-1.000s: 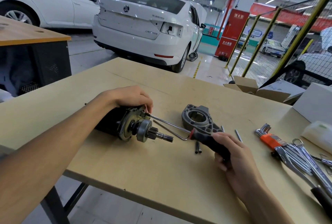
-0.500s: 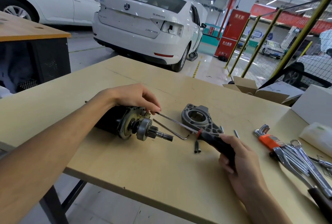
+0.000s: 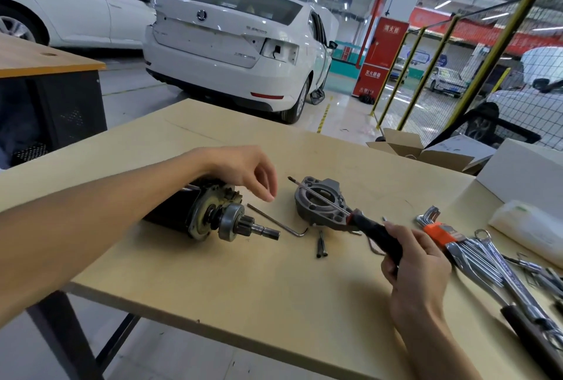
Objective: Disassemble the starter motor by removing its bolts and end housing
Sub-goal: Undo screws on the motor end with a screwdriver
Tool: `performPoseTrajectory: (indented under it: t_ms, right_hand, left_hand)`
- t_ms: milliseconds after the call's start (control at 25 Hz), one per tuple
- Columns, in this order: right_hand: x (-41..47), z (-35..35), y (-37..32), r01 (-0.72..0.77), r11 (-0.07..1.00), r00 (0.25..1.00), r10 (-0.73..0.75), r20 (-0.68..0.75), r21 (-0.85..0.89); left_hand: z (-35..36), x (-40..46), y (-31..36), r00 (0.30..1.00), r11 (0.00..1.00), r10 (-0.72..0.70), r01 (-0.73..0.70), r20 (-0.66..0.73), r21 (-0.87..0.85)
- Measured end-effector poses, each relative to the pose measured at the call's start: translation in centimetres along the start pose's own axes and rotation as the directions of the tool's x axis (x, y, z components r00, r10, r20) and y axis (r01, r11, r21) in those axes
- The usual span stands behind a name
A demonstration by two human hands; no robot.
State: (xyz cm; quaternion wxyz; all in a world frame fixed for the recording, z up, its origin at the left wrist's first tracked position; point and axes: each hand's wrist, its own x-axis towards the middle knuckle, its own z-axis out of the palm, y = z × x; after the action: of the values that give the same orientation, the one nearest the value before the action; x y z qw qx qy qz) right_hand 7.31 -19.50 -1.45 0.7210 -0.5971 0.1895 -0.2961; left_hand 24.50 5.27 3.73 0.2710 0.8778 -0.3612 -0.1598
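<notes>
The black starter motor (image 3: 195, 215) lies on its side on the wooden table (image 3: 259, 282), its pinion shaft pointing right. My left hand (image 3: 246, 171) hovers over its upper end, fingers loosely curled, holding nothing. The grey end housing (image 3: 320, 206) lies detached to the right. My right hand (image 3: 417, 261) grips the black handle of a screwdriver (image 3: 374, 236), whose shaft slants up-left over the housing. A bent hex key (image 3: 280, 223) and two loose bolts (image 3: 321, 245) lie between motor and housing.
A set of hex keys in an orange holder (image 3: 438, 233) and several wrenches (image 3: 493, 261) lie at the right. A white box (image 3: 524, 178) and open cardboard box (image 3: 420, 148) stand at the far right edge. White cars are parked beyond the table.
The screwdriver tip has pulled away from the motor and swung right, over the end housing. My left hand has lifted off the motor's end and its fingers have loosened.
</notes>
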Motion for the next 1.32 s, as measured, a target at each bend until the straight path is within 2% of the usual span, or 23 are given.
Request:
performPoseTrajectory:
  t_ms: [120, 200, 440, 520, 600, 680, 760, 840, 960, 1120, 1200, 1320]
  right_hand:
    - [-0.2, 0.0, -0.2, 0.027, 1.0, 1.0, -0.027, -0.01, 0.01]
    - [-0.3, -0.1, -0.4, 0.031, 0.999, 0.999, -0.031, -0.019, 0.013]
    - [-0.2, -0.4, -0.4, 0.042, 0.996, 0.998, -0.039, -0.042, 0.073]
    - [-0.2, -0.5, -0.4, 0.039, 0.995, 0.999, -0.036, -0.03, 0.091]
    - [-0.1, -0.4, -0.3, 0.032, 0.994, 0.999, -0.03, -0.017, 0.105]
    - [-0.1, -0.2, -0.2, 0.022, 0.995, 1.0, -0.022, -0.002, 0.096]
    - [-0.3, 0.0, 0.0, 0.021, 0.998, 0.999, -0.022, 0.024, 0.066]
    - [-0.4, 0.0, 0.1, 0.034, 0.999, 0.999, -0.035, 0.038, 0.033]
    - [-0.4, -0.2, 0.1, 0.043, 0.999, 0.998, -0.043, 0.035, -0.004]
    - [-0.6, -0.2, 0.0, 0.046, 0.998, 0.998, -0.044, 0.049, -0.046]
    - [-0.9, -0.2, 0.0, 0.062, 0.996, 0.996, -0.058, 0.064, -0.064]
    - [-1.0, -0.4, 0.0, 0.08, 0.994, 0.995, -0.076, 0.064, -0.07]
  left_hand:
    - [1.2, 2.5, 2.2, 0.987, 0.992, -0.046, 0.026, 0.156, 0.127]
    - [1.6, 3.0, 2.6, 0.981, 0.975, -0.059, 0.017, 0.185, 0.222]
    - [-2.1, -4.5, 0.9, 0.993, 0.976, -0.119, 0.117, 0.004, 0.185]
    - [-1.4, -9.3, -0.9, 0.998, 0.982, -0.036, 0.045, -0.05, 0.182]
    - [0.9, -12.8, -2.7, 0.972, 0.934, 0.129, -0.053, -0.196, 0.353]
    - [3.0, -13.4, -4.4, 0.861, 0.789, 0.38, -0.111, -0.337, 0.605]
    - [4.0, -12.7, -4.7, 0.759, 0.655, 0.534, -0.093, -0.373, 0.75]
    - [4.4, -12.0, -4.5, 0.707, 0.588, 0.595, -0.06, -0.382, 0.806]
    - [4.7, -11.4, -4.5, 0.683, 0.61, 0.605, -0.066, -0.409, 0.79]
    - [4.3, -11.3, -3.7, 0.693, 0.578, 0.612, -0.065, -0.38, 0.814]
    - [3.6, -11.6, -3.3, 0.728, 0.593, 0.585, -0.082, -0.358, 0.801]
    - [1.9, -12.0, -2.8, 0.825, 0.761, 0.421, -0.094, -0.378, 0.642]
